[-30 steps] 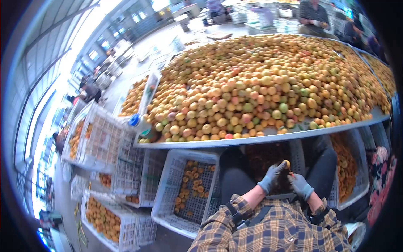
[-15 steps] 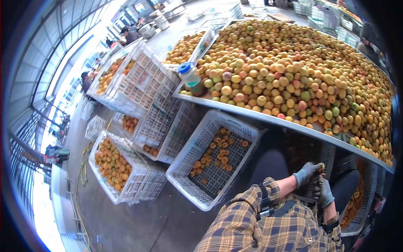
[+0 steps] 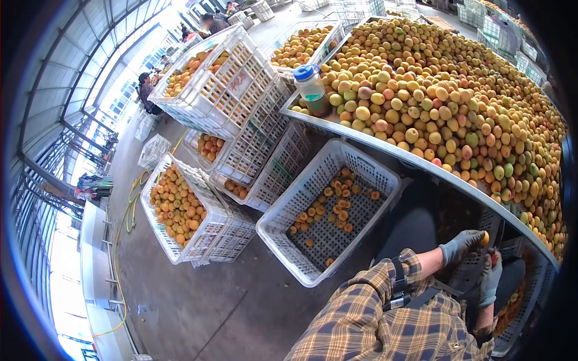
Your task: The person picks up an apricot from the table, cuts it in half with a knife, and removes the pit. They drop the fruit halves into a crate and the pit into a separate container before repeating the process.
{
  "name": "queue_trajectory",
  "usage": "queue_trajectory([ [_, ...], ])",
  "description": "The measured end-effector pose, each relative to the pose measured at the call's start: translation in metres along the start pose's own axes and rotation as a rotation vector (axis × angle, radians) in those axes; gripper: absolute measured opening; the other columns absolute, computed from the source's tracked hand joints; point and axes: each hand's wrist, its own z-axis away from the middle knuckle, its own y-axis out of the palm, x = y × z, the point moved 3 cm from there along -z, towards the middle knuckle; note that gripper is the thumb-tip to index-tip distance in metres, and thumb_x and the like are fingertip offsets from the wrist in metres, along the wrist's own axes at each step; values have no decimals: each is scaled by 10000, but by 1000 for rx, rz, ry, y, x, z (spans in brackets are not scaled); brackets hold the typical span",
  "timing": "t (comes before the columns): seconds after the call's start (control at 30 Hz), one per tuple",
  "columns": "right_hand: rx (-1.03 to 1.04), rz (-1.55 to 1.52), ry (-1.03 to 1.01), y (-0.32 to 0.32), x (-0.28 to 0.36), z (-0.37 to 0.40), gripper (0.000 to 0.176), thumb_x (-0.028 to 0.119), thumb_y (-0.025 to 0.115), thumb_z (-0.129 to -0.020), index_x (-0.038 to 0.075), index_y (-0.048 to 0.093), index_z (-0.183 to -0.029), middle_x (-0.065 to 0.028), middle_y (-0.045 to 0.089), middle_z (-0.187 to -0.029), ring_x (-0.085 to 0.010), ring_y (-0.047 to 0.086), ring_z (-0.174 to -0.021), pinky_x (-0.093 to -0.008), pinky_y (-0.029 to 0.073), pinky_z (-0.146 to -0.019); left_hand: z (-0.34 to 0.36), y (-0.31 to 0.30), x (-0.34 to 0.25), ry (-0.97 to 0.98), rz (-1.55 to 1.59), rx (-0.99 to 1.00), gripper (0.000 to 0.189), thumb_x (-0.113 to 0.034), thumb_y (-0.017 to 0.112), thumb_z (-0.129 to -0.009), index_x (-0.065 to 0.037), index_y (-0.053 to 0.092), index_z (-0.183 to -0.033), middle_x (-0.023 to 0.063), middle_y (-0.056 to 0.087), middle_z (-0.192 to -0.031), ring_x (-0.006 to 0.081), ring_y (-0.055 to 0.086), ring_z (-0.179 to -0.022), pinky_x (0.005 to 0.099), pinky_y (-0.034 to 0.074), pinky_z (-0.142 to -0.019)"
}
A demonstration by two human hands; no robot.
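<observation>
My left hand (image 3: 461,247), in a grey glove, has its fingers closed on a yellow-orange apricot (image 3: 484,239). Just right of and below it, my right hand (image 3: 490,278) is gloved too and curled around a small red thing (image 3: 495,259); most of that is hidden, so its kind does not show. A gap separates the two hands, both above my lap. To their left, a grey-white plastic crate (image 3: 283,256) on the floor contains cut apricot halves (image 3: 319,210).
A metal-edged table (image 3: 421,163) heaped with apricots (image 3: 445,102) stands in front of me. On its corner is a blue-lidded jar (image 3: 312,90). Stacked white crates (image 3: 235,90) of fruit rise at left. Another crate (image 3: 522,319) with halves sits right of my legs. People are farther back.
My hands were together and have come apart, the left now showing the apricot and the right a bit of red. The whole view has shifted, moving the crates and table rightward in the picture.
</observation>
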Motion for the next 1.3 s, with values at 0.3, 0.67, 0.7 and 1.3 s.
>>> queue_trajectory([
  [0.3, 233, -18, -189, 7, 24, -11, 332, 296, 634, -884, 25, 527, -1044, 17, 562, -899, -81, 512, -798, -220, 432, -726, 18, 6, 6, -276, -191, 75, 288, -417, 658, -829, -129, 665, -835, -72, 541, -661, 33, 450, -583, 190, 363, -533],
  [0.67, -243, 478, -434, 25, 57, -10, 196, 118, 579, -806, 38, 623, -979, -182, 640, -824, -350, 642, -744, -388, 504, -626, 15, 33, -3, -266, 122, 72, 152, -160, 516, -892, -80, 623, -962, 17, 624, -900, 123, 592, -847, 276, 477, -820],
  [0.7, -287, 429, -458, 26, 45, -13, 185, 134, 598, -811, 48, 614, -974, -180, 636, -814, -367, 634, -730, -399, 500, -613, 4, 14, 9, -285, 147, 13, 154, -150, 518, -889, -77, 614, -984, 23, 625, -915, 136, 597, -850, 298, 486, -826],
  [1.3, -54, -124, -76, 6, -4, -21, 517, 366, 718, -796, 40, 541, -1157, -105, 621, -1043, -164, 594, -958, -281, 468, -830, 9, 18, 2, -182, -137, -135, 264, -260, 511, -947, -38, 568, -1076, 25, 611, -883, 133, 610, -740, 272, 539, -632],
])
